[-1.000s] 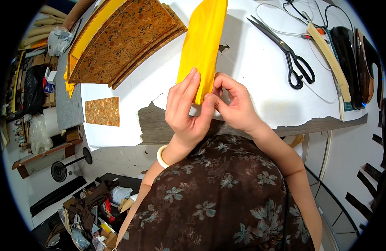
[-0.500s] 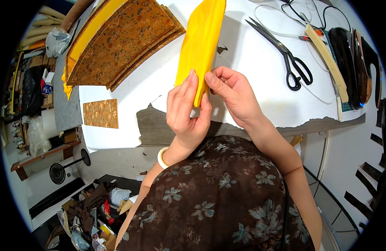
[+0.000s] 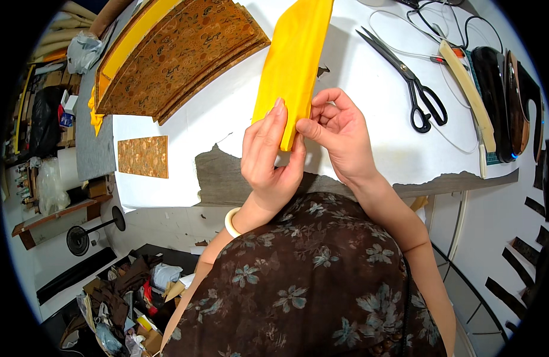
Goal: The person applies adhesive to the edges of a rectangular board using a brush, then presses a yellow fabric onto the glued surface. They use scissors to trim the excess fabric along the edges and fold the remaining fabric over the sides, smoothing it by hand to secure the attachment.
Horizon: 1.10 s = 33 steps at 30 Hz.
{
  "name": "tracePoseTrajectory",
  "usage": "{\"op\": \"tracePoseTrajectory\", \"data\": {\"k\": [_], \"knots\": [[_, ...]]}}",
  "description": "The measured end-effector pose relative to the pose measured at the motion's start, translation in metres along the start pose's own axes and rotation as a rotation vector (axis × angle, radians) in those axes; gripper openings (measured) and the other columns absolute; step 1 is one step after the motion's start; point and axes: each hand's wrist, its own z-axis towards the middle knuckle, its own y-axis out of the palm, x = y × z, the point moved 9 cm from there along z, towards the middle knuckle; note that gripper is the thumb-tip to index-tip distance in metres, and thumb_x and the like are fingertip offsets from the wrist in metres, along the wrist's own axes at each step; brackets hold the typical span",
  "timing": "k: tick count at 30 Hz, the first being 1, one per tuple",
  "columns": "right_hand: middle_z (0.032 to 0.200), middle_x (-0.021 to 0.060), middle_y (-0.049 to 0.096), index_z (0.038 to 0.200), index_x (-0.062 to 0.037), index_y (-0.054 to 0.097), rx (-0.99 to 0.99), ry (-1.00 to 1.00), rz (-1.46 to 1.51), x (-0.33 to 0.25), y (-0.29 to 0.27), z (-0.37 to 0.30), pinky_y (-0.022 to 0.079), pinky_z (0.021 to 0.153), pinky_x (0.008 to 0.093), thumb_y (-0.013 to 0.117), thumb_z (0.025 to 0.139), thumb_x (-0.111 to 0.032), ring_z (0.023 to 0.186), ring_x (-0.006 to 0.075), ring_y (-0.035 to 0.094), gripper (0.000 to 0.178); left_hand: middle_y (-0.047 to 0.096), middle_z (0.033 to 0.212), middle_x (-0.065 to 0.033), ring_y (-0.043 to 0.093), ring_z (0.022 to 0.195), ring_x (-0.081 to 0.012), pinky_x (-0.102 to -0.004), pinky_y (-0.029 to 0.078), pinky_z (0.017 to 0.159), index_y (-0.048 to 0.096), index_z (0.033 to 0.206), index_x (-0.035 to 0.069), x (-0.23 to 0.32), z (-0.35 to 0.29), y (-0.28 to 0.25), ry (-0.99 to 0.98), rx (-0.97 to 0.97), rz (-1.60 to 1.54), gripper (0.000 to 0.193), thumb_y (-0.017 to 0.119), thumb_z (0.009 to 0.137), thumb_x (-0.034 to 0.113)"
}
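A long yellow cloth-covered piece (image 3: 293,65) stands up from my hands, its lower end between them and its top running out of view. My left hand (image 3: 270,149) is closed round the lower end, fingers across its face and thumb near the bottom corner. At the right edge, my right hand (image 3: 340,131) has its thumb against the yellow cloth and its fingers curled; the fingertips are partly hidden. Both hands are above the white paper (image 3: 227,107) on the table. A small patterned brown piece (image 3: 143,157) lies flat to the left.
Stacked curved brown patterned panels (image 3: 185,59) lie at the far left, with yellow cloth (image 3: 96,116) beside them. Black scissors (image 3: 409,77) lie at the right, near a cream strip (image 3: 470,95), cables and dark curved objects (image 3: 489,89). Torn paper bares the grey table edge (image 3: 227,181).
The yellow piece has shifted slightly right and turned a little, showing more of its face. My right fingers have lifted and loosened somewhat at its edge.
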Motion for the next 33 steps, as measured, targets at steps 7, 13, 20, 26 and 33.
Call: {"op": "tracePoseTrajectory", "data": {"k": [7,13,20,26,33], "knots": [[0.095,0.0069,0.068,0.109,-0.0037,0.051,-0.023,-0.127,-0.119,0.000,-0.006,0.003,0.051,0.079,0.0238,0.074,0.086,0.001,0.085,0.0106,0.062,0.034,0.063,0.123,-0.0195,0.062,0.106,-0.0285,-0.0350,0.048,0.094,0.050,0.138,-0.006,0.000,0.005,-0.003,-0.044,-0.035,-0.115,0.061,0.069,0.080,-0.003],[0.093,0.0051,0.067,0.108,-0.0048,0.051,-0.020,-0.003,-0.018,0.008,-0.009,0.005,0.051,0.077,0.0228,0.074,0.085,0.002,0.084,0.0102,0.062,0.033,0.061,0.126,-0.0255,0.061,0.109,-0.0408,-0.0441,0.048,0.098,0.052,0.134,-0.010,-0.001,0.028,0.008,-0.022,-0.157,-0.033,0.057,0.069,0.083,0.009],[0.093,0.0051,0.067,0.108,-0.0048,0.052,-0.022,0.009,0.039,0.013,-0.011,0.004,0.051,0.077,0.0230,0.072,0.086,0.003,0.085,0.0101,0.063,0.031,0.061,0.128,-0.0269,0.059,0.120,-0.0407,-0.0471,0.044,0.105,0.049,0.138,-0.010,-0.016,0.017,0.022,-0.176,-0.205,-0.170,0.061,0.070,0.090,0.022],[0.093,0.0046,0.065,0.107,-0.0042,0.052,-0.015,0.027,0.016,0.012,-0.012,0.005,0.051,0.078,0.0228,0.071,0.085,0.005,0.085,0.0100,0.062,0.030,0.058,0.132,-0.0272,0.058,0.123,-0.0401,-0.0496,0.041,0.107,0.046,0.140,-0.009,-0.032,0.008,0.025,-0.164,-0.262,-0.164,0.065,0.071,0.089,0.024],[0.099,0.0064,0.064,0.107,-0.0035,0.051,0.026,0.053,-0.023,0.012,-0.013,0.003,0.051,0.081,0.0245,0.071,0.084,0.007,0.090,0.0118,0.061,0.032,0.056,0.136,-0.0257,0.055,0.127,-0.0399,-0.0518,0.040,0.107,0.050,0.140,-0.002,-0.025,0.014,0.012,-0.210,-0.123,-0.339,0.062,0.072,0.086,0.019]]}}
